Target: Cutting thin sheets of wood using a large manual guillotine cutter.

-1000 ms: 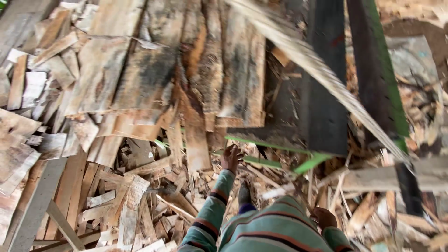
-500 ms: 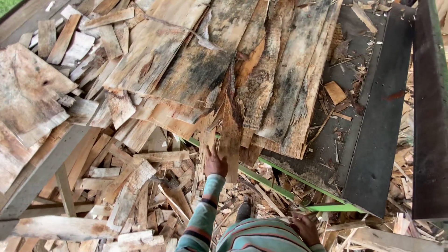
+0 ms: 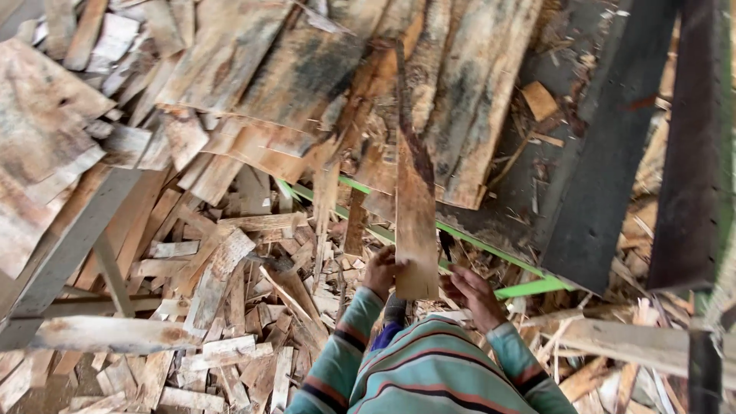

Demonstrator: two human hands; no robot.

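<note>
The left hand (image 3: 381, 270), which a second ago only reached toward the heap, now grips the near end of a long thin plank (image 3: 414, 207) that stands raised from the pile. The right hand (image 3: 477, 295) (low by the striped sleeve before) has come up beside the plank's lower edge. The view has shifted left across the wood.

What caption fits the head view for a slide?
Left hand grips a thin wood slat while the right hand hovers beside it, above scattered wood offcuts.
</note>
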